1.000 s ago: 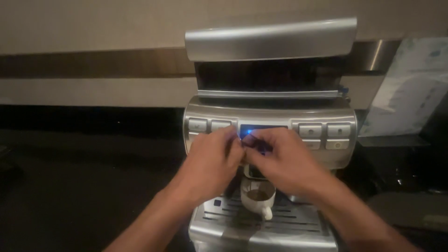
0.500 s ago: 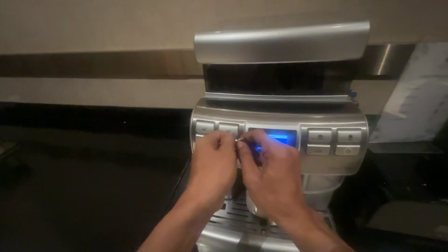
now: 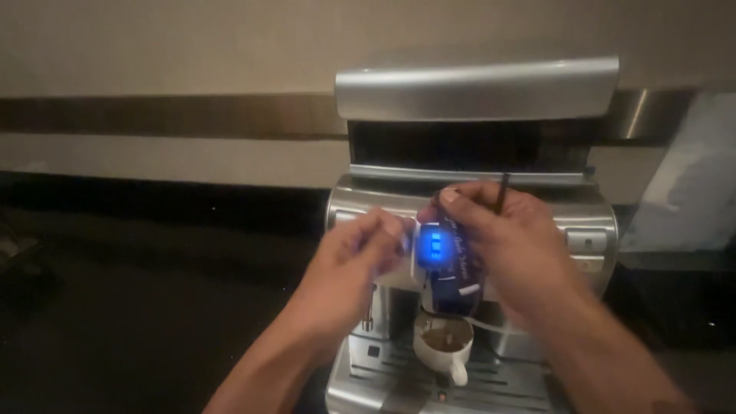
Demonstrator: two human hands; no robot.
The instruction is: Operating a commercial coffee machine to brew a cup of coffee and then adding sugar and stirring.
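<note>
Both my hands are raised in front of a silver coffee machine [image 3: 475, 88]. Between them I hold a small blue and white sachet [image 3: 454, 280], upright, just above a white cup [image 3: 443, 346]. My left hand [image 3: 349, 264] pinches the sachet's left top edge. My right hand [image 3: 510, 245] grips its right side and also has a thin dark stick [image 3: 504, 193] between its fingers. The cup holds brown liquid and stands on the machine's slotted drip tray [image 3: 383, 376]. The machine's blue display glows behind the sachet, and my hands hide most of the buttons.
A dark countertop [image 3: 138, 307] stretches to the left of the machine. Behind it is a beige wall with a brown stripe [image 3: 169, 115]. A pale sheet [image 3: 682, 184] leans at the right, with a dark area below it.
My hands have lifted away from the button panel and spread slightly, and the sachet now shows between them. The cup is back in sight below. The view has shifted, so the machine sits further right.
</note>
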